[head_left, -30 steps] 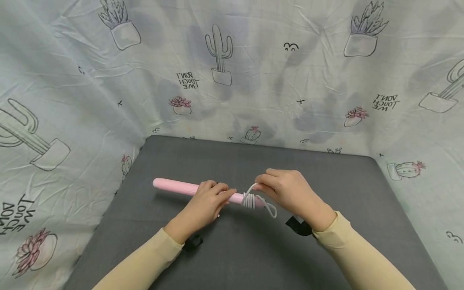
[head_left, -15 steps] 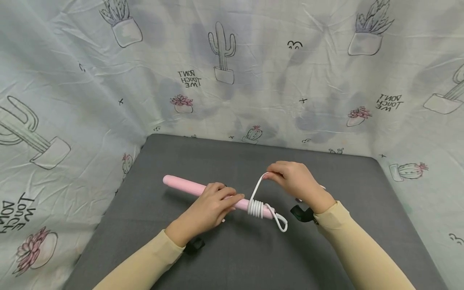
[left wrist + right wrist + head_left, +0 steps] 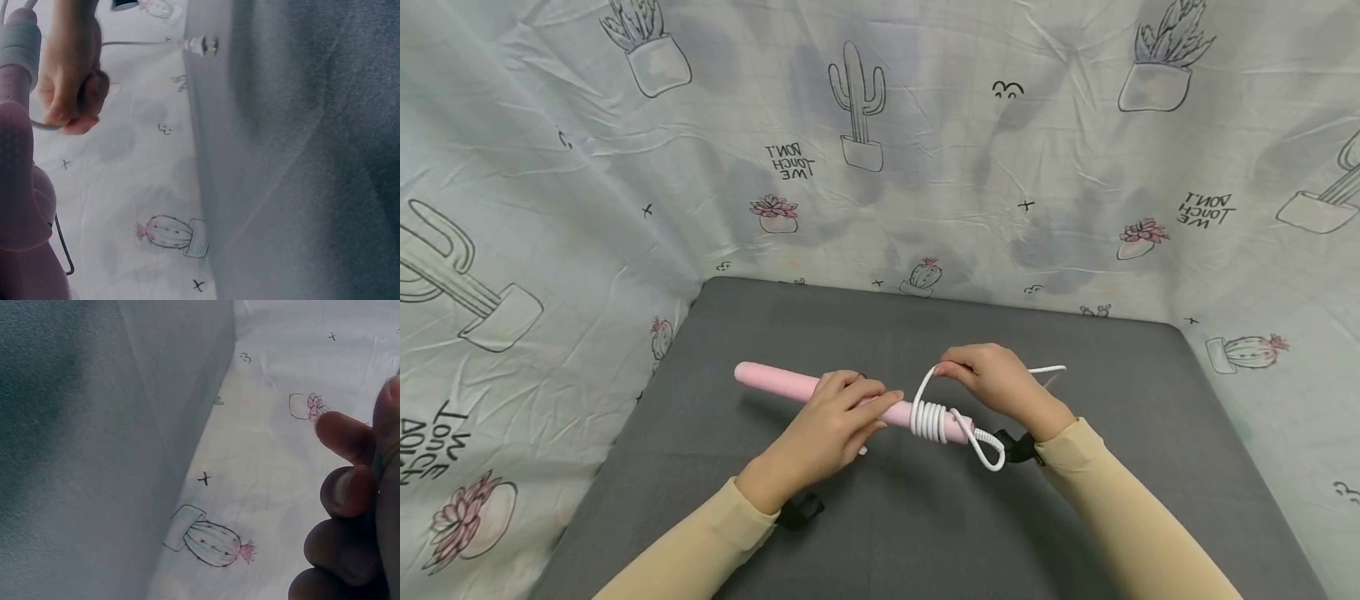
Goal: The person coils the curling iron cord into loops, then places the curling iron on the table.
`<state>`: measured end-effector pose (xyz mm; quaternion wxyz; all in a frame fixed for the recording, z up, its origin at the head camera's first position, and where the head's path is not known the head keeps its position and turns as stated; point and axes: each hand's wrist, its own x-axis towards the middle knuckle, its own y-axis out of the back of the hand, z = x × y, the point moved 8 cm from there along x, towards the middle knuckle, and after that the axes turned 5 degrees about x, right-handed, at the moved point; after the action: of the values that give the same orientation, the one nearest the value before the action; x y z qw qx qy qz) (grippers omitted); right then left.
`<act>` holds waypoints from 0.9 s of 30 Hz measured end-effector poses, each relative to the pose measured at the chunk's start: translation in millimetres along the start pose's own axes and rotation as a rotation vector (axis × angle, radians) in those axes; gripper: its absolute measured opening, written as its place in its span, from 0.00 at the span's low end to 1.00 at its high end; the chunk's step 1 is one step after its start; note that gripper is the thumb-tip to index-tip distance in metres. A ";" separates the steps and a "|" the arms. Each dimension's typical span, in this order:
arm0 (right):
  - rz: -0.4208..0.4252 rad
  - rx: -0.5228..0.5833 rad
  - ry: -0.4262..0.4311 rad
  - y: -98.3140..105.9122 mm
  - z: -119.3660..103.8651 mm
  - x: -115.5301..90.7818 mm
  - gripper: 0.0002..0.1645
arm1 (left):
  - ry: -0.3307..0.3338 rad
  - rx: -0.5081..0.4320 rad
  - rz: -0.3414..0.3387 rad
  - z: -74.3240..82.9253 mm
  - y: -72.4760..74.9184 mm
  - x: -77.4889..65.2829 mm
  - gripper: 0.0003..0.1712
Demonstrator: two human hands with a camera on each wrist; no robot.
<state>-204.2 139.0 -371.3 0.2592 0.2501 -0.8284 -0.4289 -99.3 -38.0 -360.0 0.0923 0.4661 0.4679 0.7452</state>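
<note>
A pink rod-shaped appliance, seemingly a curling iron (image 3: 775,381), slants above the table with its rounded end toward the left. My left hand (image 3: 831,421) grips it around the middle. A white cord (image 3: 929,422) is wound in several close turns around its right part, with a loose loop hanging at the right end. My right hand (image 3: 1000,379) pinches the cord up and to the right of the turns, between thumb and fingers. The cord's tail runs out behind that hand. In the left wrist view, a blurred plug (image 3: 200,45) hangs from the tail.
A grey-covered table (image 3: 910,533) lies under both hands. Behind it and at both sides hangs a pale curtain (image 3: 940,167) printed with cacti. Black straps (image 3: 801,510) circle the wrists.
The iron has shifted slightly right and turned more toward the camera. My right hand rose with the cord, then came down a little to the left. The cord's tail now shows behind it.
</note>
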 end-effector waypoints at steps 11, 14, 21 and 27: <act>0.008 0.091 -0.037 -1.3 3.2 -2.3 0.09 | -0.009 0.004 0.060 3.1 10.2 4.0 0.21; -0.021 0.155 -0.055 -13.9 1.2 -4.3 0.10 | 0.021 -0.006 0.086 0.8 13.3 3.6 0.21; -0.027 0.213 -0.068 -31.1 -25.8 -12.1 0.11 | 0.178 -0.060 0.178 -14.7 24.0 2.0 0.25; -0.026 0.036 -0.070 -41.1 -44.8 -15.9 0.09 | 0.335 -0.069 0.181 -33.0 28.8 0.5 0.25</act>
<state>-155.8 102.2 -387.0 0.2199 0.2503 -0.8413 -0.4257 -116.8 -73.5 -341.4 -0.0382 0.3724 0.4071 0.8332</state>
